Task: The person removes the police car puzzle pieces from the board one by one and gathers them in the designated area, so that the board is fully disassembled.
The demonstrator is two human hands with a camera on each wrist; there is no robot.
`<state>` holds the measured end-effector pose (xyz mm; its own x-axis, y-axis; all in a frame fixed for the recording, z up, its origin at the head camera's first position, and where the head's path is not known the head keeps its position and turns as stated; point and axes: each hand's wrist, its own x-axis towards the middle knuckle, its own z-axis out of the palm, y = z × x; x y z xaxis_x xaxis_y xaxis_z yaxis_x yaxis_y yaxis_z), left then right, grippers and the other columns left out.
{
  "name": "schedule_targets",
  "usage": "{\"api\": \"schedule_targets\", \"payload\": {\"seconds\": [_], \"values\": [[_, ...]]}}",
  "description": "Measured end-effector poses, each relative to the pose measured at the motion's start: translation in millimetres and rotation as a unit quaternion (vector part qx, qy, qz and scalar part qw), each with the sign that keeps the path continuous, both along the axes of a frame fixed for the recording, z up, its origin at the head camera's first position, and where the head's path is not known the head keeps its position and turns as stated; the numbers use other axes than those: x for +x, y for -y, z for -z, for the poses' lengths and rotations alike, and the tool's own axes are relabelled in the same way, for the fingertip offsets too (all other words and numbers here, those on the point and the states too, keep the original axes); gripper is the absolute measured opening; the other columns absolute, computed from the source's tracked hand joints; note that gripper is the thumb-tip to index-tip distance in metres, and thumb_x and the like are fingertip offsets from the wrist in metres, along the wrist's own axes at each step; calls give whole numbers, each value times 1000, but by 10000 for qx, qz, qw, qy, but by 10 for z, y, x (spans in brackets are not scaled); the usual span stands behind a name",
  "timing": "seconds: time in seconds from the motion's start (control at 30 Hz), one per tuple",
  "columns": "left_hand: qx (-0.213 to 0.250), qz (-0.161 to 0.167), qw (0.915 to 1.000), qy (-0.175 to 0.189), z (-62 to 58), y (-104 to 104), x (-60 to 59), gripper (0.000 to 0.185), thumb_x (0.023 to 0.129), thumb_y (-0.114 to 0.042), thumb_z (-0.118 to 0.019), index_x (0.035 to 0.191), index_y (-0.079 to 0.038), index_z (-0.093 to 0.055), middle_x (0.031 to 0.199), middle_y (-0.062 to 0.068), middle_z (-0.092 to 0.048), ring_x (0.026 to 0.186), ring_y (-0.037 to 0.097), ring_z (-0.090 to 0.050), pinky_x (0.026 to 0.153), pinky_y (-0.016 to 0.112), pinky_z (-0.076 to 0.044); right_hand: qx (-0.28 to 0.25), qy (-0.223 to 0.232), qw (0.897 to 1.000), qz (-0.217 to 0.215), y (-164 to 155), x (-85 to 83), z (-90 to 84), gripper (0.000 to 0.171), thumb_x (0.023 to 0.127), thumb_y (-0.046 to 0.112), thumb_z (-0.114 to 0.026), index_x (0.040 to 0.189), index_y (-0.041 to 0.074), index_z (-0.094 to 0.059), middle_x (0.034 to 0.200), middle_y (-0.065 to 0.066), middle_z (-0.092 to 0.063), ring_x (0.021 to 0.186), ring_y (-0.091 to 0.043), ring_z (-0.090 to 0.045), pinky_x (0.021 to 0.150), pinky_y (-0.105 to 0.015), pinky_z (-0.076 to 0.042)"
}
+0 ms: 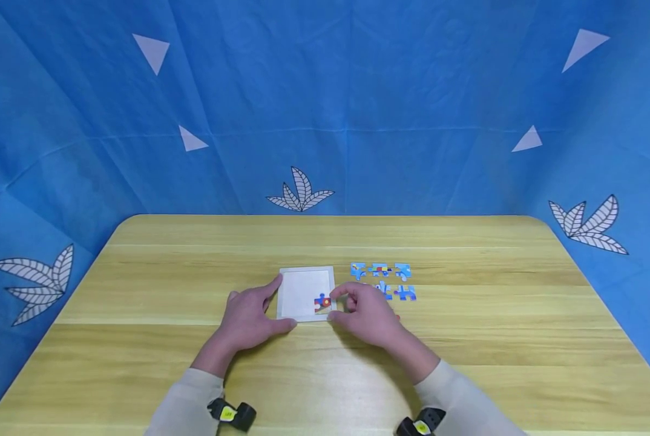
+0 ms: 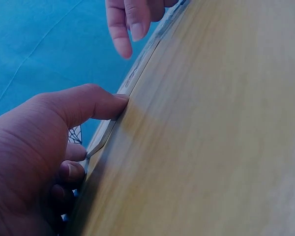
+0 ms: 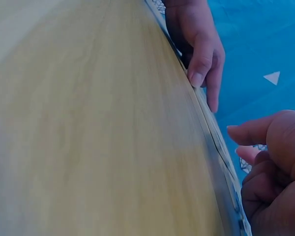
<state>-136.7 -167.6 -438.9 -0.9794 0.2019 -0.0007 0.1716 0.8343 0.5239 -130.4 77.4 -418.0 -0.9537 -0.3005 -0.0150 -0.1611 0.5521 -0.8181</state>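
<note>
A square white puzzle tray (image 1: 303,293) lies on the table, with one colourful jigsaw piece (image 1: 322,304) in its lower right corner. My left hand (image 1: 252,316) holds the tray by its left side, thumb at the front edge and index finger near the far left corner. The left wrist view shows the thumb pressed on the rim. Beside the tray's right edge is my right hand (image 1: 370,312), its thumb and index finger apart near the jigsaw piece. Nothing shows between those fingers in the right wrist view (image 3: 275,172), where the other fingers are loosely curled.
Several loose blue puzzle pieces (image 1: 403,270) lie in rows to the right of the tray, some partly hidden by my right hand. The wooden table (image 1: 194,254) extends around them. A blue patterned cloth (image 1: 325,91) hangs behind the table and at its sides.
</note>
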Motion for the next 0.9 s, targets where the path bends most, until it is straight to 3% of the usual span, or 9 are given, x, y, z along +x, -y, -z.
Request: {"api": "schedule_targets", "payload": {"seconds": [0.37,0.5,0.63,0.73,0.9], "values": [[35,23,10000,20,-17,4,7,97,65,-57,-77,144,-16,-40,126,4,-59,107,19,-55,82,44,-27,325,119,9994,-34,88,-52,-4,26,80,14,-74,104,10,-66,52,4,-36,45,-9,-30,47,-26,-30],[23,87,9999,-62,-16,13,1,95,65,-57,-77,143,-15,-41,99,-1,-66,92,13,-56,78,41,-27,486,164,9987,-3,111,-69,-12,25,80,15,-73,103,9,-65,54,4,-38,47,-10,-32,49,-27,-32],[15,122,9999,-84,-23,18,-4,95,65,-56,-77,143,-15,-41,79,-9,-59,82,10,-52,73,38,-26,587,231,9980,32,132,-78,-37,24,80,15,-73,102,10,-65,54,4,-38,47,-11,-32,47,-27,-30],[15,102,9999,-70,-25,17,-3,95,65,-57,-77,143,-15,-41,82,-7,-61,84,10,-53,75,39,-26,634,221,9977,43,141,-83,-54,22,80,15,-73,100,10,-66,53,4,-38,45,-11,-31,46,-27,-29],[41,52,10000,-54,-19,15,-1,95,64,-56,-78,143,-15,-42,104,0,-66,93,12,-55,80,42,-26,701,129,9975,39,167,-103,-55,19,80,15,-74,98,12,-67,52,3,-38,45,-11,-32,47,-28,-30]]}}
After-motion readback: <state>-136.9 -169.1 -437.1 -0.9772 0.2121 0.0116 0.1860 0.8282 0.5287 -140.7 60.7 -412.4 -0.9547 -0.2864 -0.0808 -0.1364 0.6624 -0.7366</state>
